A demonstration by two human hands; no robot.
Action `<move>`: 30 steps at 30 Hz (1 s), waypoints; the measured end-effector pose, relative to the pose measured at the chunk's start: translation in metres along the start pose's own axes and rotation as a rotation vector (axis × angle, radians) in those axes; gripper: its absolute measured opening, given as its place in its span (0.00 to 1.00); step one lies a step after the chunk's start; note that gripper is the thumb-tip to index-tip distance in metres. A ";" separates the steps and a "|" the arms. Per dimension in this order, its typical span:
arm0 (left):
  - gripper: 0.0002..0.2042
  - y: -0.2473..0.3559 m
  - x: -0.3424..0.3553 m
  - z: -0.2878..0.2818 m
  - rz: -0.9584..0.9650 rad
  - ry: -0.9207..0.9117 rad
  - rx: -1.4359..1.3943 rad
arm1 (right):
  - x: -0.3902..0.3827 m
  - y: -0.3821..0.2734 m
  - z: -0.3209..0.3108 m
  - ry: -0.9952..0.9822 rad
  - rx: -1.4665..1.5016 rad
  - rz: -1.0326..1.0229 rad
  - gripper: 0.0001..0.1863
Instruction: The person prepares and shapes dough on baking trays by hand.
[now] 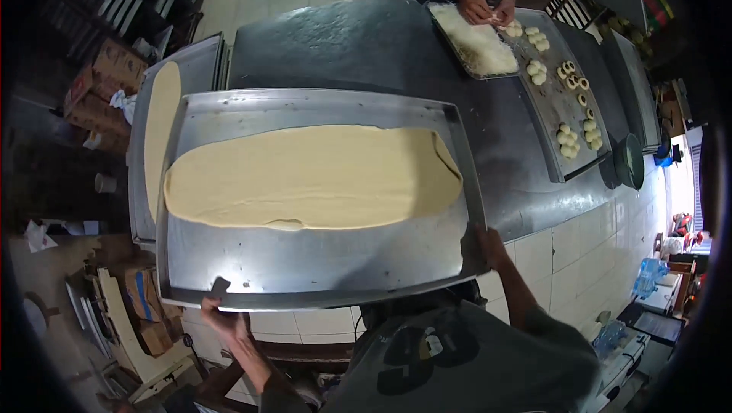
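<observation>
A large metal baking tray [343, 264] is held level in front of me. On it lies a long flat sheet of pale dough [305, 177], its right end slightly folded over. My left hand [226, 320] grips the tray's near edge toward its left corner, thumb over the rim and fingers underneath. At the right end, my right hand [488, 247] holds the tray's side near the front corner; its fingers are mostly hidden. Partly under the left end sits another tray [200, 70] bearing a second dough strip [162, 100].
Across the metal table [328, 40], a co-worker's hands [488, 9] work over a tray of white shreds [473, 40]. Beside it, a long tray [553, 112] carries clusters of dough balls and rings. A green bowl [630, 161] stands at the right edge. Cardboard boxes [107, 93] are stacked left.
</observation>
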State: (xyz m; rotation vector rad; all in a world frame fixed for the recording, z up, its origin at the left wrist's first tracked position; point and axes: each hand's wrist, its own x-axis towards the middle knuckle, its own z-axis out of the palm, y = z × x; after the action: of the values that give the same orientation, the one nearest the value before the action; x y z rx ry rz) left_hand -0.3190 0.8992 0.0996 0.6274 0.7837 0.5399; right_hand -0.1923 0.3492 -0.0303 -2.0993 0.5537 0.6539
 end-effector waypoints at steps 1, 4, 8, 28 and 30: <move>0.14 -0.004 0.017 0.017 -0.071 -0.010 -0.033 | -0.008 0.033 0.007 -0.006 0.159 0.012 0.27; 0.21 -0.014 0.075 0.056 -0.136 -0.084 0.136 | -0.046 0.061 0.037 0.112 0.147 0.047 0.32; 0.18 -0.041 0.167 0.110 -0.149 -0.208 0.299 | -0.082 0.063 0.099 0.267 -0.153 -0.008 0.26; 0.16 -0.197 0.087 0.180 0.418 -0.647 1.263 | -0.098 -0.135 0.172 -0.722 -0.032 -0.366 0.18; 0.13 -0.235 0.064 0.134 0.670 -0.769 1.287 | -0.055 -0.091 0.174 -0.243 -0.178 -0.803 0.12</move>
State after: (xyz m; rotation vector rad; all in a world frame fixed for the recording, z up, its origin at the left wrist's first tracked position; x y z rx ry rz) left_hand -0.1281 0.7363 -0.0193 2.1807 0.0546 0.2734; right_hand -0.2243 0.5505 -0.0295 -2.1229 -0.4906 0.4735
